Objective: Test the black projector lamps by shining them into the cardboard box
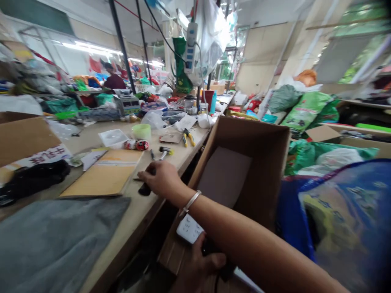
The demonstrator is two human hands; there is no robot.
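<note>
My right hand (161, 179), a silver bangle on its wrist, reaches across to the table edge with fingers pinched; what they hold is mostly hidden. A thin dark tip pokes out beside the fingertips. Under and beside this hand lies a hammer (144, 189), its black handle end toward me and its metal head beyond the hand. Low in the view, my left hand (203, 264) curls its thumb and finger around a black object (210, 247), partly covered by my right forearm. Just above it is a white power strip (188, 228) on the cardboard.
A deep open carton (256, 179) stands right of the worktable (134, 219). On the table are a yellow envelope (104, 173), grey cloth (58, 240), yellow-handled pliers (188, 137) and a green cup (141, 131). A blue bag (345, 203) is at right. A person (115, 81) sits far back.
</note>
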